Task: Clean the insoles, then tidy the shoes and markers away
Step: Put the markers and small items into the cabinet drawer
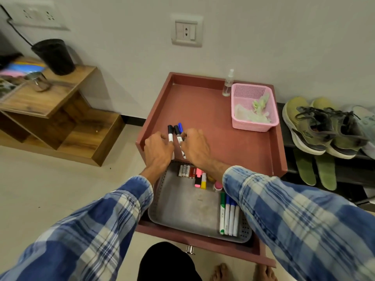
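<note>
we pinch the loose markers (pixel 170 136) at the table's (pixel 213 110) front edge, left hand (pixel 158 148) on one, right hand (pixel 195 148) on the others. shoes (pixel 316 128) and insoles (pixel 314 172) sit on the rack (pixel 284 138), seemingly done. the drawer tray (pixel 182 207) holds stowed markers (pixel 229 216), highlighters (pixel 200 179) and batteries (pixel 184 170); the pink basket (pixel 251 124) holds pale cloth.

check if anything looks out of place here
Two green insoles lie loose on the lower rack shelf, outside the olive shoes above them. Three markers are on the cabinet top, held by the left hand and right hand, not in the open drawer's tray with the others.
</note>
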